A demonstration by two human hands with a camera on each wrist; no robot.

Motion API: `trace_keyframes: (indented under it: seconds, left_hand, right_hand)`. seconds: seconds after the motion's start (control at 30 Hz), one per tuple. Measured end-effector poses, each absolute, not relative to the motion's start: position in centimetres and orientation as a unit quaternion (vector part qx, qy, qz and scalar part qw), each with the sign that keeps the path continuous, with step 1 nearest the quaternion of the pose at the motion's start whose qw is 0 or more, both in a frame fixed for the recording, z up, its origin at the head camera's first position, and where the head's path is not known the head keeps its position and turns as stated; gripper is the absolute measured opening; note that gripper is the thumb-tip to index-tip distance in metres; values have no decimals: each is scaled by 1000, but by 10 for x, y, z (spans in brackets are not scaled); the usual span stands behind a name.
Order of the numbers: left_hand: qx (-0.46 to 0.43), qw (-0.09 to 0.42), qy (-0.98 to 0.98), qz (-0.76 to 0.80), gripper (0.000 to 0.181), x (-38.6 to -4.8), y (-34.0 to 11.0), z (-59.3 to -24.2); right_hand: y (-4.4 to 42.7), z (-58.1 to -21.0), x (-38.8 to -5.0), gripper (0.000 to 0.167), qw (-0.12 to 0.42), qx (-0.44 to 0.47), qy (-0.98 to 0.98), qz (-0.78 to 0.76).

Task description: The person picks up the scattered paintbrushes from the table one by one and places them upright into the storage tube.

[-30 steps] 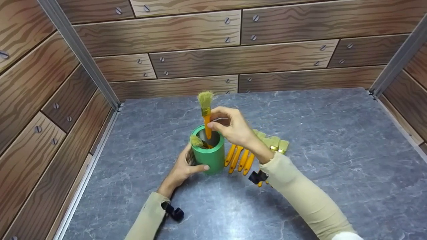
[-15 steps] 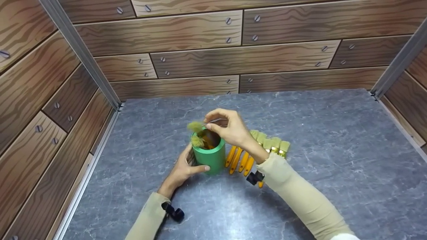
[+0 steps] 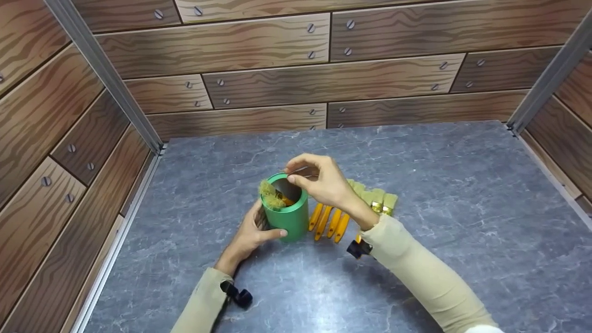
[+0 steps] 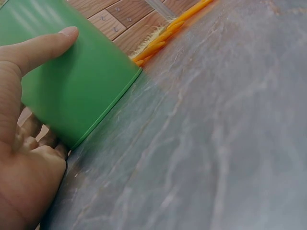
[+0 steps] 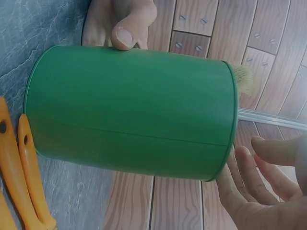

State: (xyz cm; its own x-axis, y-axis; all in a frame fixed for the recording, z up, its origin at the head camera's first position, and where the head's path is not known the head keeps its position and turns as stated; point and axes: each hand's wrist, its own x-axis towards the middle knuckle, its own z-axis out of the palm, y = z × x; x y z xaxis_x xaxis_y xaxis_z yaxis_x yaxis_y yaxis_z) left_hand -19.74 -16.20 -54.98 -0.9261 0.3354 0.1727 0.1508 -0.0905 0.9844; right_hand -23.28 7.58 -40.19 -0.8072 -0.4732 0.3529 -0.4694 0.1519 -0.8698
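Note:
My left hand (image 3: 249, 231) holds a green cylindrical can (image 3: 287, 222) upright on the table, thumb on its near side and fingers round its left. Two paintbrushes (image 3: 273, 200) stand in the can, their pale bristles leaning over the left rim and their orange handles down inside. By the can's far right rim is my right hand (image 3: 323, 180), with nothing between its thumb and fingers. In the right wrist view, the fingers (image 5: 259, 184) of that hand are loosely bent beside the can's mouth, and bristles (image 5: 243, 79) poke out past the rim.
Several orange-handled paintbrushes (image 3: 333, 223) lie in a row on the grey marbled table (image 3: 444, 194), right of the can and partly under my right forearm. Wood-patterned walls (image 3: 273, 41) enclose the back and sides.
My right hand lowered a paintbrush into the can and let it go. Its bristles now lean on the left rim beside the other brush. The left hand kept its hold.

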Motion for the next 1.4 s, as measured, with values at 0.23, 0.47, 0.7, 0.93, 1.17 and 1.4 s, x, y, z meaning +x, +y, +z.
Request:
trace_keyframes:
  seconds: [0.23, 0.47, 0.7, 0.93, 1.17, 1.4]
  left_hand:
    - [187, 66, 673, 712, 100, -197, -162, -550]
    - [177, 67, 674, 714, 104, -195, -163, -550]
    - [170, 72, 669, 720, 102, -193, -164, -550]
    - [171, 67, 678, 712, 104, -193, -162, -550]
    - [171, 69, 671, 718, 107, -193, -162, -550]
    - [167, 69, 673, 717, 107, -193, -162, -550]
  right_hand:
    - [90, -399, -223, 21, 9, -305, 773, -555]
    - [111, -397, -211, 20, 9, -286, 794, -536]
    - [133, -399, -201, 22, 2, -269, 809, -522]
    - [152, -406, -196, 25, 7, -250, 814, -524]
    - [173, -418, -194, 25, 1, -231, 830, -507]
    - [196, -436, -196, 23, -12, -209, 850, -484]
